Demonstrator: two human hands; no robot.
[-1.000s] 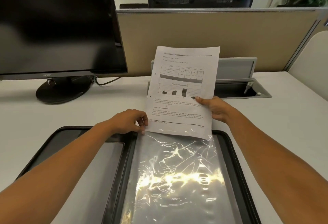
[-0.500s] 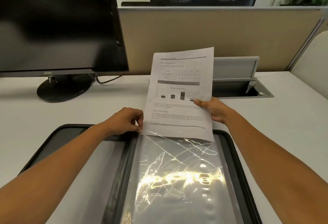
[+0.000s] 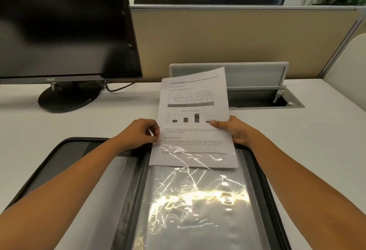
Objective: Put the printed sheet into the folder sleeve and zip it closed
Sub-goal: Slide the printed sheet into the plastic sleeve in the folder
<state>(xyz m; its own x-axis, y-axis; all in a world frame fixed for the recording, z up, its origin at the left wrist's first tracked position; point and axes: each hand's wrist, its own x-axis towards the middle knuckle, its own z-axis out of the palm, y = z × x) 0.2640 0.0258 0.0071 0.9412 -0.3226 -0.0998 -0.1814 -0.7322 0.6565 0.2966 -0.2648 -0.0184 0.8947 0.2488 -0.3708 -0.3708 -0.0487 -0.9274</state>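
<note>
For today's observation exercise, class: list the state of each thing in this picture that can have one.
Sheet: bottom edge inside the sleeve, the rest sticking out.
Sleeve: open at the top.
Folder: unzipped, lying open.
Left hand: pinches the sleeve's top corner.
Right hand: grips the sheet's right edge.
Monitor: screen dark.
Desk hatch: lid raised.

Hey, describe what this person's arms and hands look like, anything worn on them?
Nothing worn shows. The left forearm and right forearm are bare up to the picture's edge, with no sleeves, watch or bracelet. The left hand and right hand are ungloved, and no ring shows on the fingers in view.
</note>
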